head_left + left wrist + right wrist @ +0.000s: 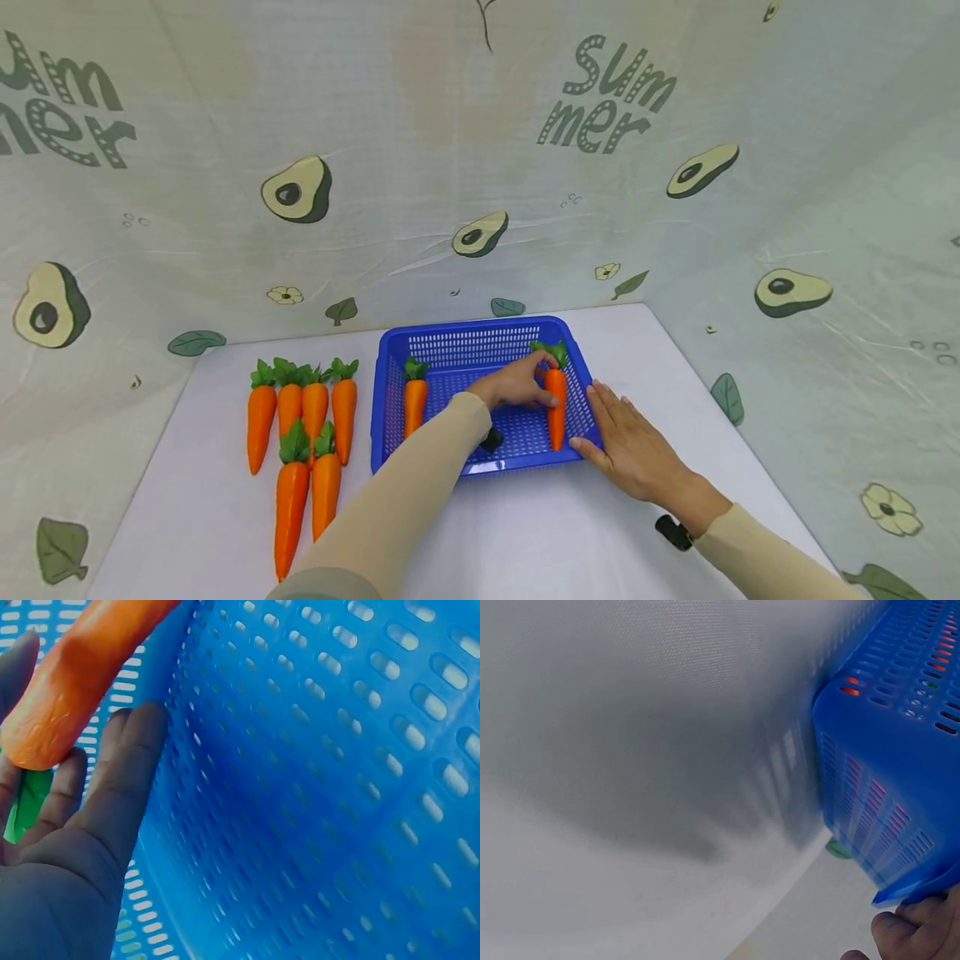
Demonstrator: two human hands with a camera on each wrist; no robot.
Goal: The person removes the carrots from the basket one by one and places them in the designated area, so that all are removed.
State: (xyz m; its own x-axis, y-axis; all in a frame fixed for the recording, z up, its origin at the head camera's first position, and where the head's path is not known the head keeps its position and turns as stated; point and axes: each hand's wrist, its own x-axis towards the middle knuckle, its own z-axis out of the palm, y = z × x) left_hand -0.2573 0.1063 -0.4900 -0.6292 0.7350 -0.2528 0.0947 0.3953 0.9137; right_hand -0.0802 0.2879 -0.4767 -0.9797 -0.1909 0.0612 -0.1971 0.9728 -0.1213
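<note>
Inside the blue plastic basket (480, 333), my left hand (517, 383) holds an orange carrot (556, 408) with green leaves near the right wall. The left wrist view shows this carrot (82, 675) between the thumb and fingers, close to the perforated wall. Another carrot (415, 404) lies along the basket's left side, its lower end hidden by my left forearm. My right hand (633, 446) rests against the basket's right rim with fingers straight. In the right wrist view, the fingers (922, 930) touch the rim from outside.
Several carrots (260, 417) lie on the white table (525, 542) left of the basket, in two rows, leaves pointing away. A patterned cloth (390, 167) with avocados rises behind the table and along its sides.
</note>
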